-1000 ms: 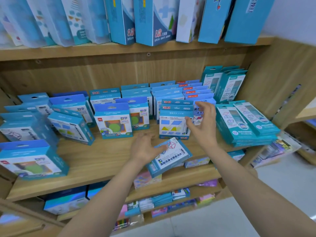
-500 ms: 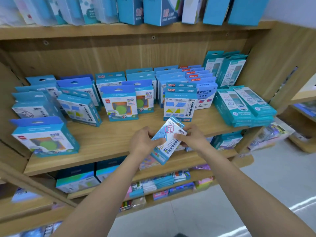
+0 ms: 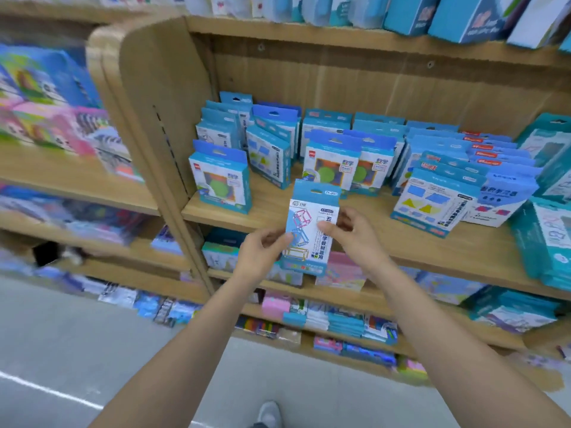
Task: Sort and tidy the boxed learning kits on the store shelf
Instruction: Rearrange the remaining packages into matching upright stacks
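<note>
A flat blue-and-white kit box [image 3: 310,230] with coloured frame drawings is held upright in front of the shelf board [image 3: 268,211]. My left hand [image 3: 262,251] pinches its left edge and my right hand [image 3: 355,239] grips its right side, thumb on the face. Behind it, several blue boxed kits stand in rows on the shelf: a green-circle kit [image 3: 221,183] at the left end, two more green-circle kits [image 3: 332,168] in the middle, a shapes kit [image 3: 432,202] to the right.
A wooden side panel [image 3: 154,118] divides this shelf from a blurred bay of pink and blue goods [image 3: 49,103] on the left. Teal boxes [image 3: 547,242] are stacked at the far right. Lower shelves [image 3: 340,322] hold small packs. My shoe [image 3: 268,413] is on the grey floor.
The view has swung left, so the side panel and the neighbouring bay are in sight. The held box has turned from tilted to upright. One second ago my right hand was at the standing kits.
</note>
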`<state>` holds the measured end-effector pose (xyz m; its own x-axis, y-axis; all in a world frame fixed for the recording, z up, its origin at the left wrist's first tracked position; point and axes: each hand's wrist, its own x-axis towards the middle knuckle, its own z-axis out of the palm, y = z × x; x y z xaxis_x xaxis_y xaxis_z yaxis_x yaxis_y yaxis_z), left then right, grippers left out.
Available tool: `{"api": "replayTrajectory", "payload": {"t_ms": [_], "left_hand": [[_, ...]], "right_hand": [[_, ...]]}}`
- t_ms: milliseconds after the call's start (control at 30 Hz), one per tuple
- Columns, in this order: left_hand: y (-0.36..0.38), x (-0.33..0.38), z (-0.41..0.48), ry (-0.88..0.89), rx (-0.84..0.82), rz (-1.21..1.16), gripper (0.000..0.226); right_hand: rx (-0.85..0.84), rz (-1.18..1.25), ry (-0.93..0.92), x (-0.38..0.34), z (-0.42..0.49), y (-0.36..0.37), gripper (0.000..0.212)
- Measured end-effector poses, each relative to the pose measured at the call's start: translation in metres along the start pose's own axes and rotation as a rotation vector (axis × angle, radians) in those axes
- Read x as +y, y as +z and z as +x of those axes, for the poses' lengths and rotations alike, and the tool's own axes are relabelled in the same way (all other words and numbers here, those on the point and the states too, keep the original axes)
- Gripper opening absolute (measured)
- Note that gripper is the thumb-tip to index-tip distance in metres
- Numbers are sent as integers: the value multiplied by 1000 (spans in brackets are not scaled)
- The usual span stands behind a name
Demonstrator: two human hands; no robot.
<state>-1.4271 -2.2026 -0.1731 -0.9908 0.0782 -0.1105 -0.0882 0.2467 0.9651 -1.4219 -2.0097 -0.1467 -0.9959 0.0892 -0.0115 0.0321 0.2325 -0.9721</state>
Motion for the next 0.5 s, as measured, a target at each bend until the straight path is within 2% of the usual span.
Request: {"api": "replayTrajectory", "payload": {"t_ms": [100, 200, 333, 500], "left_hand": [[-33, -6, -4, -11, 188, 31, 58], [-69, -10, 3, 23, 300, 96, 77], [-106, -7, 28, 56, 307, -7, 73], [-130, 1, 63, 56, 163, -105, 56]], "right_hand": [[27, 83, -30, -11, 11, 33, 27], [-14, 64, -67, -24, 27, 61, 19], [-23, 89, -121, -38, 49, 91, 23], [-70, 76, -142, -42, 69, 118, 27]]}}
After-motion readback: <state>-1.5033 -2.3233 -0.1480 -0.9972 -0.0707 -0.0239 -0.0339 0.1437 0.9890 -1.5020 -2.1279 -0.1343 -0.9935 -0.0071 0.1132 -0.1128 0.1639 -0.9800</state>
